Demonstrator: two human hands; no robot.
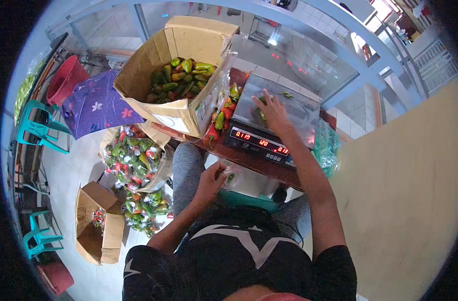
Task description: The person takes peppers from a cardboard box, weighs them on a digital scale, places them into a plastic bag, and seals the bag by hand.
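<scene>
My right hand (275, 113) reaches over the metal pan (247, 108) of a digital scale, fingers spread above green peppers (261, 108) that it partly hides. Another small green pepper (285, 94) lies farther back on the pan. Red digits glow on the scale's display (261, 144). Low in front of my lap, my left hand (212, 181) pinches a clear plastic bag (241, 178); something green shows by its fingertips. Red and green peppers (224, 118) lie along the scale's left side.
Left of the scale stands a cardboard box (181, 113) of green peppers. Bagged peppers (133, 155) fill a container below it, with more bags (143, 208) and an open carton (113, 241) on the floor. Green plastic bags (327, 148) hang at the right, beside a wooden board (399, 190).
</scene>
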